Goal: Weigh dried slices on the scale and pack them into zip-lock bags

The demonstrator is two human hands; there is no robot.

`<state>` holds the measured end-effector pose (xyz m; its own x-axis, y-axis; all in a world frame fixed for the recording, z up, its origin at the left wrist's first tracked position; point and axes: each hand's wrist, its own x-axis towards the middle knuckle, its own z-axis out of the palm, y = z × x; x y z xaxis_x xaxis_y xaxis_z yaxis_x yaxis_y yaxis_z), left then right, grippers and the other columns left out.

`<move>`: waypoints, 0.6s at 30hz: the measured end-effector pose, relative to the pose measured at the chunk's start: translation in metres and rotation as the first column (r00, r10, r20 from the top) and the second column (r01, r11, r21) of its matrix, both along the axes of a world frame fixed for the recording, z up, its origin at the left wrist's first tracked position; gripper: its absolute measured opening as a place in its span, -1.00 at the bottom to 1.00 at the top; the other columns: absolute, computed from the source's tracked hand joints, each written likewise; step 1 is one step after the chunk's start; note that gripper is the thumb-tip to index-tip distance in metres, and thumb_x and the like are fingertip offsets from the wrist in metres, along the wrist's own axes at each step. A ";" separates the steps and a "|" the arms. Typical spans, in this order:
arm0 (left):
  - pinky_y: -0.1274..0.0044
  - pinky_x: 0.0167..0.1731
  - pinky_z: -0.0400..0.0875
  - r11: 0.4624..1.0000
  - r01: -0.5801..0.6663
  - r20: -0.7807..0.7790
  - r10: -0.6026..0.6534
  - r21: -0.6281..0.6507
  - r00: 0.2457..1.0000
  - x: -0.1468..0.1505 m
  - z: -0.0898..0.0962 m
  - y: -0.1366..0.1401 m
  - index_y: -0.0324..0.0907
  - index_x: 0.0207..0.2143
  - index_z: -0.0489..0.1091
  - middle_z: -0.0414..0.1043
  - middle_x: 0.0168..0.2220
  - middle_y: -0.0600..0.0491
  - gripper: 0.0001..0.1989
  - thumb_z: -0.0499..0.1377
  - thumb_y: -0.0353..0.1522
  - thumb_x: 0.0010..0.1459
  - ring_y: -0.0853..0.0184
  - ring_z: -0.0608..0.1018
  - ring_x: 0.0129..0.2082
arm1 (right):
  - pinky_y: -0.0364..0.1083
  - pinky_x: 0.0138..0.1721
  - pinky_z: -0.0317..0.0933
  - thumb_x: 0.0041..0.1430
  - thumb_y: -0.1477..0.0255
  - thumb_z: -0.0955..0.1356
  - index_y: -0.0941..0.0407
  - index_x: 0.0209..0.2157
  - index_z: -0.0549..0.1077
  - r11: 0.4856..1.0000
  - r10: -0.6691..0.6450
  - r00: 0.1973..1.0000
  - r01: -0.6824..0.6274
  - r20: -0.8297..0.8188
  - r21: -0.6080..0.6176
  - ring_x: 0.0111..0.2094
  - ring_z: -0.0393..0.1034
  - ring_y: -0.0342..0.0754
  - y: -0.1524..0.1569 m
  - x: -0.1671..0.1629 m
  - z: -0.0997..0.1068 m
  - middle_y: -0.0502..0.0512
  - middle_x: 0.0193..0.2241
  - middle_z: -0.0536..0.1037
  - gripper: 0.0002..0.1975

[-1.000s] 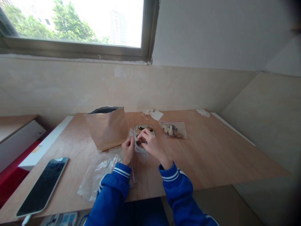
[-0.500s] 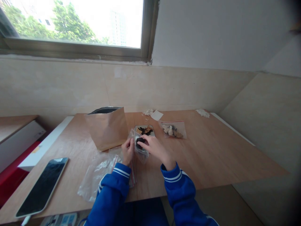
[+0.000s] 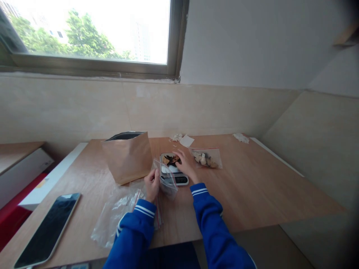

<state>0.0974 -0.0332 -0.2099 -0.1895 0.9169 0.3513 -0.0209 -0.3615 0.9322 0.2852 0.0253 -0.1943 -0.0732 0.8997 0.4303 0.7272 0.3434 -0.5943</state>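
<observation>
Below the window (image 3: 92, 33) stood a wooden table (image 3: 252, 186). A person worked at its front edge, blue sleeves (image 3: 207, 213) with white stripes. Biggest item on top: a brown pouch (image 3: 129, 158), upright, mouth gaping, left of the hands. Phone (image 3: 47, 229) lay flat near the table's left side. Loose clear bags (image 3: 114, 215) were spread beside and partly behind the left forearm.

Right of the hands, a filled zip bag (image 3: 206, 158), pale and dark chunks inside, red line along its top. Between it and the pouch sat a small white scale (image 3: 173, 169), display toward the person. At its front-left corner was the held bag (image 3: 168, 189), clear, tilted; contact with the scale couldn't be told.

2 hands in play. Left hand (image 3: 152, 183): closed, pinching the held bag near its mouth. Right hand (image 3: 186, 164): over the scale's back half, fingers narrowly parted; couldn't tell whether they gripped anything. Dark and tan pieces (image 3: 169, 160) lay on the scale, just at those fingertips.

Good handling, my guess: light fingertips, so nothing slid off the platform; left pinch steady, bag mouth wide, bag not leaning on the scale.

Smallest: crumpled tissue (image 3: 176, 138) behind the scale.
</observation>
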 end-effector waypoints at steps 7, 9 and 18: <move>0.59 -0.56 0.04 1.000 0.003 -0.021 -0.002 0.012 1.000 -0.001 -0.004 0.001 -0.17 -0.64 0.11 0.02 -0.62 0.19 -0.58 0.10 -0.14 0.16 0.46 0.13 -0.58 | 0.07 0.09 0.18 0.07 0.53 0.33 0.17 -0.03 0.42 0.999 0.006 0.998 -0.003 0.068 -0.036 0.06 0.28 0.05 0.011 0.005 -0.024 0.24 -0.04 0.41 -0.63; 0.59 -0.55 0.05 1.000 0.007 -0.025 -0.007 0.009 1.000 -0.002 -0.004 0.002 -0.17 -0.63 0.11 0.03 -0.62 0.19 -0.58 0.10 -0.13 0.16 0.45 0.14 -0.57 | 0.07 0.04 0.22 0.10 0.49 0.34 0.17 -0.06 0.43 0.999 -0.046 0.995 0.046 0.083 0.001 -0.02 0.31 0.05 0.007 0.006 -0.026 0.20 -0.12 0.42 -0.68; 0.60 -0.56 0.06 0.999 0.014 -0.054 -0.012 0.032 0.998 -0.002 -0.003 0.002 -0.18 -0.63 0.12 0.05 -0.62 0.18 -0.57 0.07 -0.12 0.18 0.46 0.15 -0.57 | 0.02 0.00 0.28 -0.01 0.60 0.37 0.16 -0.11 0.45 0.986 -0.158 0.987 0.160 -0.037 0.039 -0.12 0.38 0.01 -0.018 0.006 -0.011 0.16 -0.16 0.33 -0.64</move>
